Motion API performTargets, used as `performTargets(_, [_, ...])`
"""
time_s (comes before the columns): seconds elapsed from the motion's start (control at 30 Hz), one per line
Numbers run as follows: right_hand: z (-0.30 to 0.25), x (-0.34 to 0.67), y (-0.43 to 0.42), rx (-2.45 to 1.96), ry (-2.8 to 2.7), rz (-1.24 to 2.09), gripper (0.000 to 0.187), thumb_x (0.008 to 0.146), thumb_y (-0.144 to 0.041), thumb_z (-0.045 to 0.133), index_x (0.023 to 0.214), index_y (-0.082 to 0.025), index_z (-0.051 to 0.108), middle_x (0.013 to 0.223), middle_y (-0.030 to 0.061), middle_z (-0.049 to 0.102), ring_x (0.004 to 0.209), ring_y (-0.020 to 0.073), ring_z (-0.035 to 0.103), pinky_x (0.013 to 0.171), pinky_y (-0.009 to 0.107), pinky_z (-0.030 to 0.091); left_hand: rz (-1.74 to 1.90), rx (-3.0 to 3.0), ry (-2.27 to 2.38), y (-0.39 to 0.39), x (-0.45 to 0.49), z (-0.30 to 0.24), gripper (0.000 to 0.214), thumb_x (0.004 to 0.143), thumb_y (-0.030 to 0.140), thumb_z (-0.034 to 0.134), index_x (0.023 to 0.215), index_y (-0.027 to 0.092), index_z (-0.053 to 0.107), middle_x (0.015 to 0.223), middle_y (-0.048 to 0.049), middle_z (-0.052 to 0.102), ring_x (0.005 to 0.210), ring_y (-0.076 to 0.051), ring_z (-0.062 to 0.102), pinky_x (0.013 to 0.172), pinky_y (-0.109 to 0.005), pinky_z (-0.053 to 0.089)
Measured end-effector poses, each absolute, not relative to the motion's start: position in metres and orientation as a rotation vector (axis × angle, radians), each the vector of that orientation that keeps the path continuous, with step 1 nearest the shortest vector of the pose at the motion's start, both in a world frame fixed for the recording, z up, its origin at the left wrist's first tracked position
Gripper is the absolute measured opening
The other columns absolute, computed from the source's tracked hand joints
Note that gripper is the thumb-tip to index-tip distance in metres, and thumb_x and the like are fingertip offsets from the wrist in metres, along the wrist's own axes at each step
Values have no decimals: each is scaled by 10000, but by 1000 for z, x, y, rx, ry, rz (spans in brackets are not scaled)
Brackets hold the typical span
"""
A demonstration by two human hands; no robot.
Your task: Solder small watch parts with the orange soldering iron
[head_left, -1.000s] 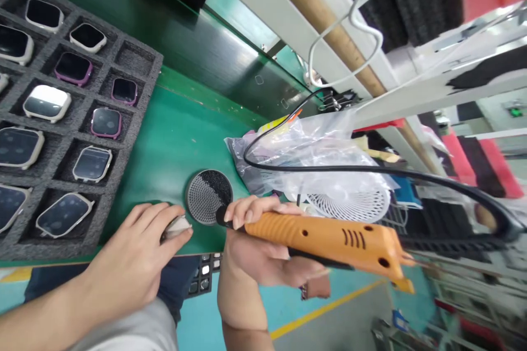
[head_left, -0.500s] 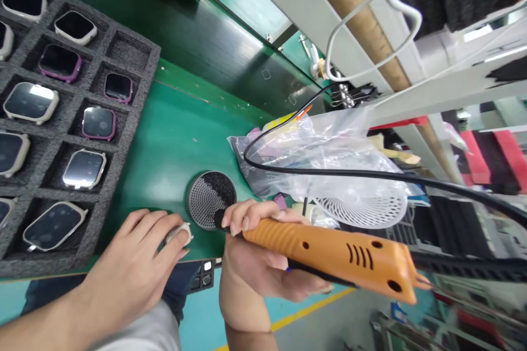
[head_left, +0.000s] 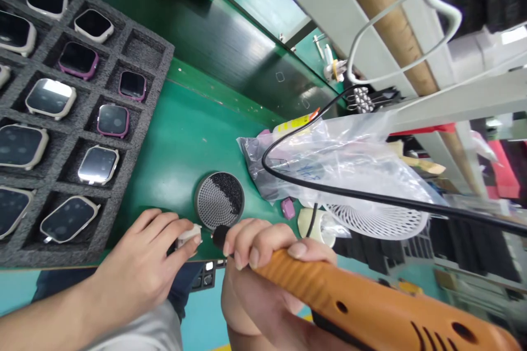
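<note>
My left hand (head_left: 150, 252) rests at the near edge of the green bench, with thumb and fingers closed on a small pale watch case (head_left: 190, 235) that they partly hide. An orange electric screwdriver (head_left: 362, 299) lies in my right hand (head_left: 267, 255), fingers wrapped round its front end. Its black tip points left towards the watch case, close to the near rim of a round dish (head_left: 209, 204). This dish has a perforated grid, and tiny black pieces, seemingly screws, are heaped on its right side. The screwdriver's rear runs out towards the lower right.
To the left lies a grey foam tray (head_left: 167, 60) with several smartwatches (head_left: 99, 164) in its compartments. Clear plastic bags (head_left: 329, 148), a small purple piece (head_left: 287, 208) and a white slatted round part (head_left: 379, 219) are on the right. A black cable (head_left: 349, 192) crosses above them.
The screwdriver's rear has swung down and nearer to the camera. Its tip has moved from the dish to beside its near rim. The watch case has turned slightly in my left hand.
</note>
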State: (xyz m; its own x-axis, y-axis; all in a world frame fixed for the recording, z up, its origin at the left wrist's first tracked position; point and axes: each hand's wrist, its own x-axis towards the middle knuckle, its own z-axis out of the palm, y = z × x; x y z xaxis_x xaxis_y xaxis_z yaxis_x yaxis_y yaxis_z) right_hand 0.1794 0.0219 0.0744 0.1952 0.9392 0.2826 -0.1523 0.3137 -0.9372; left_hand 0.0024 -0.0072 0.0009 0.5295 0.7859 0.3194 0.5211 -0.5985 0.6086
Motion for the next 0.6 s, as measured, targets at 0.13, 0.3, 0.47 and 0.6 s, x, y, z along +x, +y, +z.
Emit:
performTargets(0.13, [66,177,22,-895,-1086,966,724,906,-910,331,1222,-314,593,784,-23,566,647,190,621,486,350,504,801,2319,1049,-5,4,0,299,974,69,585,1233,158,705,1246,-108,687,1129,-300,565,979,-502,418])
performTargets(0.3, [62,174,23,-915,-1050,957,733,905,-915,310,1167,-300,611,794,-19,567,651,187,625,503,366,521,794,2323,1043,-4,4,0,303,967,61,582,1228,152,706,1234,-104,687,1131,-296,560,976,-499,422])
performTargets(0.47, [63,169,23,-941,-1075,951,719,914,-910,286,1131,-310,618,744,-26,559,610,183,591,499,362,498,787,2319,1047,-5,3,0,310,972,71,580,1243,156,703,1230,-98,684,1124,-289,563,971,-491,428])
performTargets(0.6, [62,166,20,-954,-1084,929,591,979,-809,349,1116,-298,612,726,-43,551,565,155,532,517,358,487,776,2298,1058,-5,4,-2,304,977,91,587,1249,166,699,1236,-97,684,1134,-287,580,980,-491,437])
